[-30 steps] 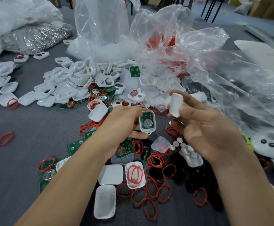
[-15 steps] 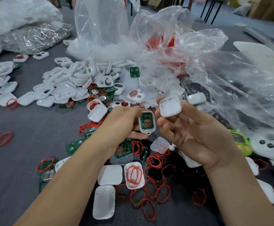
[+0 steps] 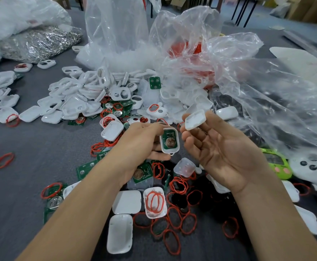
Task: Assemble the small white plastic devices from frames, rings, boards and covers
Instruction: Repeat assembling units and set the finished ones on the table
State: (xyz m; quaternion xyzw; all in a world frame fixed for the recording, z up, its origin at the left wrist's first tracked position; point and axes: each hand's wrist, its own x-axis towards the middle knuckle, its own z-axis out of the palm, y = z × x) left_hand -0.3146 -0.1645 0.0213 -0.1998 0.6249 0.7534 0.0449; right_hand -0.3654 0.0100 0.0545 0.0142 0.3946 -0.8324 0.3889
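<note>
My left hand grips a white frame with a green board and a coin cell seated in it, open side facing me. My right hand holds a white cover pinched at its fingertips, just above and to the right of the frame, apart from it. On the grey table lie loose red rings, green boards, white covers and a heap of white frames.
Crumpled clear plastic bags crowd the back and right. A bag of metal rings sits at the far left. A green device and a white moulded piece lie at the right. One cover holds red rings.
My right hand has turned the white cover from edge-on to flat and brought it left, closer to the frame in my left hand. The left hand has barely moved.
</note>
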